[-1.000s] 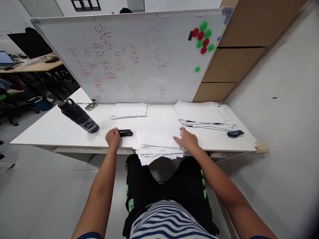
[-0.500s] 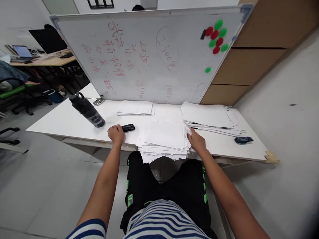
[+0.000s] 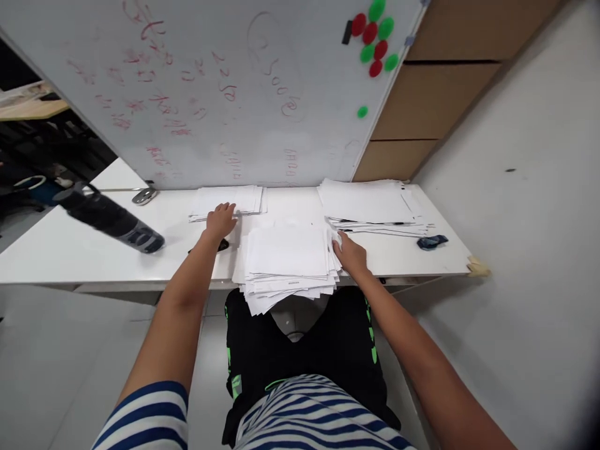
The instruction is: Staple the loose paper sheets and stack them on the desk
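Observation:
My left hand (image 3: pixel 221 220) is at the front edge of a thin stack of paper (image 3: pixel 241 199) at the back left, fingers stretched forward over it and holding nothing. Under that wrist lies a black stapler (image 3: pixel 224 245), mostly hidden by the arm. In front of me a thick, uneven pile of white paper (image 3: pixel 287 253) overhangs the table's front edge. My right hand (image 3: pixel 351 253) is closed on the right side of this pile, with sheet corners between thumb and fingers.
A wide paper stack (image 3: pixel 370 203) lies at the back right, beside a dark blue object (image 3: pixel 432 242). On the left are a dark bottle (image 3: pixel 112 219) and a computer mouse (image 3: pixel 144 196). A whiteboard (image 3: pixel 319 75) stands along the back, next to cardboard boxes (image 3: pixel 412 112).
My left hand has let go of the stapler and moved forward to the back-left stack. The view has turned a little to the right and down. My right hand stays on the pile.

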Tool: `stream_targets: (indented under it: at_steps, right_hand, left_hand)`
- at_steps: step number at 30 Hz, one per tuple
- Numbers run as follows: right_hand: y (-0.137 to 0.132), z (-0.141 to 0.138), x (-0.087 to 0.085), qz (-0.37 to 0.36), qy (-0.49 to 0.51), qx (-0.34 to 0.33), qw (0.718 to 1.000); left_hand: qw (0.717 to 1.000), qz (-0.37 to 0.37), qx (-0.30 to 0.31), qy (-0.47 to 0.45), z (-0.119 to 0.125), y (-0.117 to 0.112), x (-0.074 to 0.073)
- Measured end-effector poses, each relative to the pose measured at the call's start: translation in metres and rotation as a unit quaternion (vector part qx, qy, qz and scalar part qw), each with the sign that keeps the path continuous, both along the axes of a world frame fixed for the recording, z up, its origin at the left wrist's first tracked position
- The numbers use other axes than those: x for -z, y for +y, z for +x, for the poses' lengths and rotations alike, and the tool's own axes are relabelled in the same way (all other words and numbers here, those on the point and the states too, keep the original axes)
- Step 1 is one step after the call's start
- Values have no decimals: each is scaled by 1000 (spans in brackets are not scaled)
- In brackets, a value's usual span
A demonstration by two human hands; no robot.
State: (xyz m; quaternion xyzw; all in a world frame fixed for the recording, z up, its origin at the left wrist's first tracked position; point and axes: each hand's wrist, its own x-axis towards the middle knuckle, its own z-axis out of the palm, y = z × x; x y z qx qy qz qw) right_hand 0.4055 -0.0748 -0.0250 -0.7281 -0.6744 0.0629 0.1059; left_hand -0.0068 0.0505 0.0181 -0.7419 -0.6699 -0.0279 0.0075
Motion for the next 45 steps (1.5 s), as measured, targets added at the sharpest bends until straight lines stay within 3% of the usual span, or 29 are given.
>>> stream_targets:
  at_steps: [5, 9, 13, 17, 20, 25, 33, 45]
  right_hand:
    - [3, -1, -3, -10, 21, 4, 1000]
    - [7, 4, -2, -14, 32, 3, 999]
    - [7, 5, 0, -13, 28, 4, 1000]
    - [6, 3, 0, -17, 27, 7, 999]
    - [6, 3, -1, -20, 33, 11, 999]
    - [6, 3, -2, -20, 34, 15, 999]
    - [6, 3, -4, -33, 31, 13, 999]
    - [6, 3, -4, -35, 33, 16, 999]
  left_hand:
    - [996, -65, -42, 51, -5, 39, 9]
    - [992, -74, -22, 99, -12, 53, 2]
    - [994, -49, -30, 89, -14, 55, -10]
    - [997, 30, -61, 34, -5, 57, -15]
    - [997, 57, -43, -21, 8, 59, -9]
    - [996, 4, -28, -89, 24, 64, 9]
    - [994, 9, -51, -96, 26, 68, 27]
    - [992, 38, -66, -100, 25, 70, 37]
